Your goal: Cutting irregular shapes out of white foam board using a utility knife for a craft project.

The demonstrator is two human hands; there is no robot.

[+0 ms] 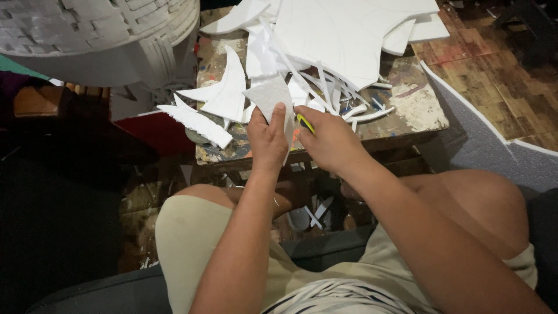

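Over the near edge of the paint-stained bench (418,116), seen from the head camera, the left hand (268,139) pinches a small triangular piece of white foam (268,96), thumb on its face and fingers closed behind, holding it upright so its right edge is exposed. Just right of it, the right hand (331,139) is closed around a yellow-handled cutter (306,123), tip close against that edge. Curved foam offcuts (224,93) lie to the left, thin strips (360,110) to the right, and large white foam sheets (343,35) cover the far side
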